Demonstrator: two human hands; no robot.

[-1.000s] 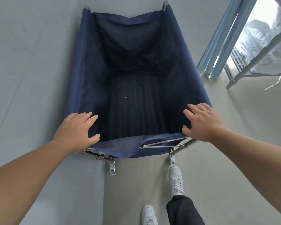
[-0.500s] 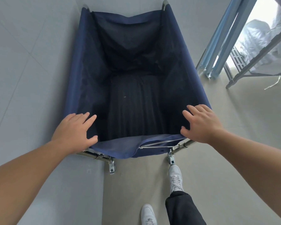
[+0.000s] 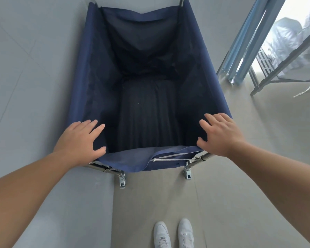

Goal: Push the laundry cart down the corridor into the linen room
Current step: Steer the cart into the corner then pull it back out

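The laundry cart is a deep navy fabric bin on a metal frame with castors, directly in front of me. Dark cloth lies at its bottom. My left hand presses on the near left corner of the rim, fingers spread over the fabric and thumb along the near edge. My right hand sits the same way on the near right corner. Both arms are stretched out straight.
A grey wall runs close along the cart's left side. At the right stand blue metal door rails and a grey frame, with a white wrapped bundle behind. My white shoes stand on beige floor.
My right foot, stepped forward earlier, now stands level with the left one and farther behind the cart. Both hands have kept their places on the cart's corners.
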